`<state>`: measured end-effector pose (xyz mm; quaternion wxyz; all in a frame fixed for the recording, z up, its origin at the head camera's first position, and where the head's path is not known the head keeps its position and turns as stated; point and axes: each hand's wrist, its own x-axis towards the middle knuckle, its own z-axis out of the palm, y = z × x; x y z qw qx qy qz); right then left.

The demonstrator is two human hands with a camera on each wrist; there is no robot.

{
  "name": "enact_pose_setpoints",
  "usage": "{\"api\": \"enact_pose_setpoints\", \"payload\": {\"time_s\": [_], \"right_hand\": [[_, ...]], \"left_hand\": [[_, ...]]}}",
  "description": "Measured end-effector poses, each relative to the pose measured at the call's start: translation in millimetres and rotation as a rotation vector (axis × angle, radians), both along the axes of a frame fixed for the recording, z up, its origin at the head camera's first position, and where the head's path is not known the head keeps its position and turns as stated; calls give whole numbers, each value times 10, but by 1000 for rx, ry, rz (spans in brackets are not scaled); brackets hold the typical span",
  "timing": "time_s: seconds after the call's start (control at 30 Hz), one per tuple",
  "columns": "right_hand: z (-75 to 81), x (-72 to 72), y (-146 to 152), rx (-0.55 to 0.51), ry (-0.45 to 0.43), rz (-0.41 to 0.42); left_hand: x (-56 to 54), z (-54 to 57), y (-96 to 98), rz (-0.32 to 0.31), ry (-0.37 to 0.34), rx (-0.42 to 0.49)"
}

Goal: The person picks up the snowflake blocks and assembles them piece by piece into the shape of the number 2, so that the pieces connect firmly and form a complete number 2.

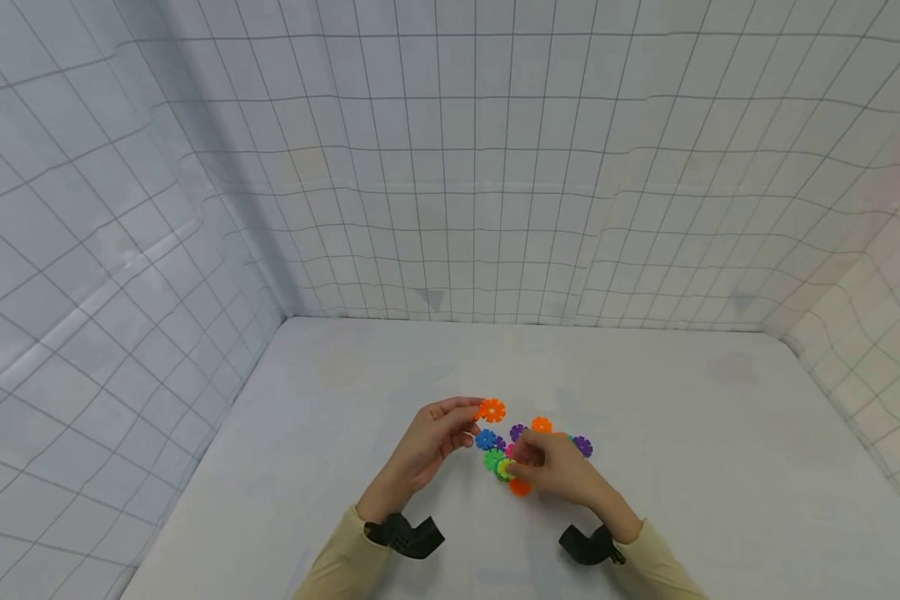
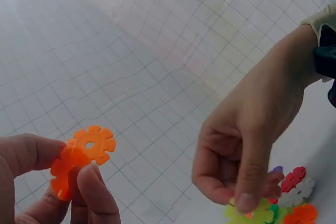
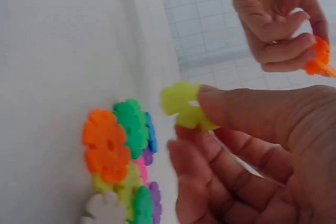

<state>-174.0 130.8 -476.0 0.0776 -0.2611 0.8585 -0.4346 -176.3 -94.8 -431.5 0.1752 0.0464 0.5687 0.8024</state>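
My left hand (image 1: 437,439) pinches two orange snowflake discs (image 2: 90,145) joined at an angle, raised above the table. In the right wrist view these joined discs show at the upper right edge. My right hand (image 1: 558,468) holds a yellow snowflake disc (image 3: 184,103) between thumb and fingers, over the near side of a loose pile. That pile has a green disc (image 1: 493,459), a blue disc (image 1: 485,439), an orange disc (image 3: 107,145), and several purple, pink and white ones. The right hand hides part of the pile in the head view.
The pile lies on a white table (image 1: 330,375). A purple disc (image 1: 582,447) sits at its right edge, and another orange disc (image 1: 542,425) at its far side. Grid-patterned white curtains (image 1: 450,167) hang behind the table and along both sides.
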Motion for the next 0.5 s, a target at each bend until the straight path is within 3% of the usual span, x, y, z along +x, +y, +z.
{"api": "enact_pose_setpoints", "payload": {"time_s": [0.13,0.33,0.5], "right_hand": [[125,12,28,-165,-49,-49],[321,65,36,-442,-164,-124],[419,104,35,-561,-239,-155]], "left_hand": [[-1,-25,19,43,-4,-63],[-3,-51,44,56,34,-126],[-6,-77,55,41,93,-174]]}}
